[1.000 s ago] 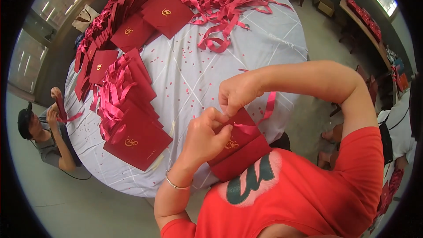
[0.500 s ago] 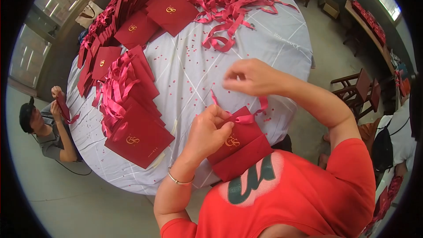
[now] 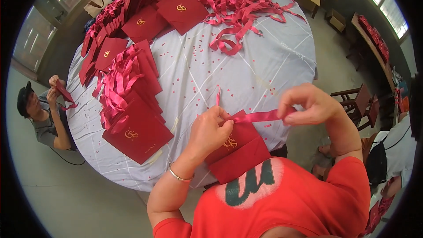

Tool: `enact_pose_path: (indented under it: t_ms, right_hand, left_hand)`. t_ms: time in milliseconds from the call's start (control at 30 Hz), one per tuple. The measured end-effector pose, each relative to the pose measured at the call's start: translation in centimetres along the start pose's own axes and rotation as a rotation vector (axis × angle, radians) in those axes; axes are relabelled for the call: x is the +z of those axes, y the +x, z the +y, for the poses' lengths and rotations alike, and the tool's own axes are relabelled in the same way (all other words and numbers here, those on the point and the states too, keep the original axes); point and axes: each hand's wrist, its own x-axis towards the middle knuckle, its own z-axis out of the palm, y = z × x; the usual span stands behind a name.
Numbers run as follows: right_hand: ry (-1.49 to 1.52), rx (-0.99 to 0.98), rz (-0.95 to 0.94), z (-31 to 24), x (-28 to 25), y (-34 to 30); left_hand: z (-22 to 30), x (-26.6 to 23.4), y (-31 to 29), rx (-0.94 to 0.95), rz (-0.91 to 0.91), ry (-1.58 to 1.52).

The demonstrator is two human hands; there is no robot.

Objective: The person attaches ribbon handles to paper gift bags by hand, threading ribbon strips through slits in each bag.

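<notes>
Right at the near edge of the round desk [image 3: 264,61] draped in a white cloth, a dark red folded card envelope with a gold emblem [image 3: 240,154] lay against the person's red shirt, its long axis slanting from near left up to far right. The left hand [image 3: 211,130] sat on the envelope's upper left corner, thumb and forefinger closed together where a pink satin ribbon [image 3: 264,116] met the card. From that pinch the ribbon ran almost level to the right, stretched taut, and its free end was clamped between the fingertips of the right hand [image 3: 310,103], which hovered above the desk edge, apart from the envelope. So the ribbon's length lay straight between the two grips, left one fixed at the card, right one at the loose end; the left hand was the nearer to the envelope. Whether a knot or loop had formed under the left thumb could not be told, since the fingers hid it.

Farther left on the desk lay a stack of like red envelopes tangled with pink ribbons [image 3: 132,114], and more envelopes fanned along the far left rim [image 3: 119,31]. A loose heap of cut pink ribbons [image 3: 238,4] lay at the far side. Beyond the desk's left edge another person [image 3: 42,114] sat holding a red envelope.
</notes>
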Motion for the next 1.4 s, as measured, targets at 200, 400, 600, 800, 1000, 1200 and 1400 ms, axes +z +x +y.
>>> enact_pose_path:
  t_ms: [200, 400, 600, 800, 1000, 1200, 1400]
  right_hand:
    - [0.794, -0.184, -0.135, 0.6, 1.2, -1.6]
    - [0.847, -0.486, 0.073, 2.2, 2.8, 0.9]
    - [0.021, -0.512, 0.551, 0.9, 3.4, 2.5]
    - [-0.417, -0.335, 0.303, 0.7, 7.2, 6.1]
    - [-0.492, -0.254, 0.303, 2.6, 8.9, 7.0]
    - [-0.559, -0.26, 0.316, 2.2, 8.2, 6.6]
    - [-0.586, -0.215, 0.295, 2.4, 6.9, 6.2]
  left_hand:
    - [-0.1, 0.3, 0.0, 0.038, 0.029, -0.047]
    - [-0.5, -0.6, -0.2, 0.187, -0.028, -0.05]
    - [-1.0, -2.1, -0.7, 0.402, -0.023, 0.274]
    - [-0.4, -3.1, -0.6, 0.223, -0.15, -0.07]
    - [-0.8, -5.0, -0.6, 0.258, -0.247, -0.028]
    - [-1.5, -4.9, -0.4, 0.468, -0.194, -0.001]
    - [-1.6, -5.5, 0.0, 0.275, -0.34, -0.001]
